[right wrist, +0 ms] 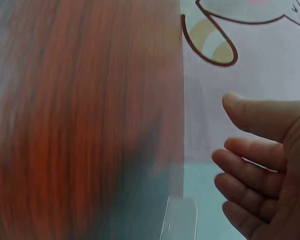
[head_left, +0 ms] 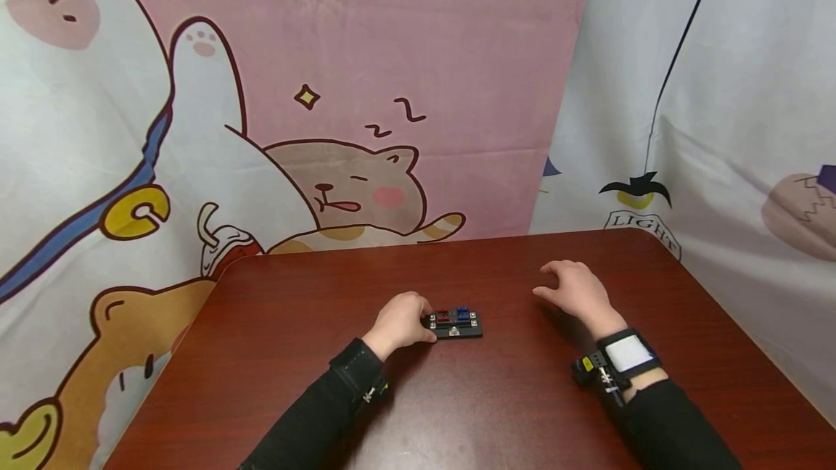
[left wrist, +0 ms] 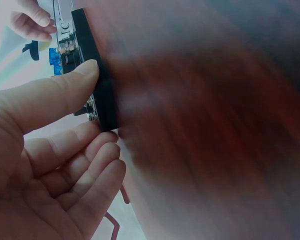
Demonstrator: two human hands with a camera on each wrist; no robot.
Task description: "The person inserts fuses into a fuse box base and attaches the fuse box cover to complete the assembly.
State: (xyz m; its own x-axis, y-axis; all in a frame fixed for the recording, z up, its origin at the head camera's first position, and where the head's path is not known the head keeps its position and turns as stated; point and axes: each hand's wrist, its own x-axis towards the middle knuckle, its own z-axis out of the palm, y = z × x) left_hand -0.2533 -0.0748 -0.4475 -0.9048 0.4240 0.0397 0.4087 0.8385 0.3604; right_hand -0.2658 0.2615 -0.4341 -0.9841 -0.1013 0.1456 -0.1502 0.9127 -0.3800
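Observation:
A small black fuse block [head_left: 457, 325] with red [head_left: 443, 315] and blue [head_left: 463, 313] fuses lies flat near the middle of the dark red table [head_left: 496, 397]. My left hand [head_left: 401, 321] grips the block's left end. In the left wrist view the thumb [left wrist: 65, 82] presses one edge of the block [left wrist: 97, 75] and the curled fingers [left wrist: 90, 150] meet its end. My right hand [head_left: 575, 289] rests on the table to the right, well apart from the block, with its fingers loosely spread and nothing in it [right wrist: 260, 165].
Cartoon-printed cloth [head_left: 366, 93] hangs behind and beside the table. The table's far edge [head_left: 457, 244] and rounded right corner [head_left: 660, 238] lie close behind my hands. A black strap with a white patch [head_left: 627, 354] sits on my right wrist.

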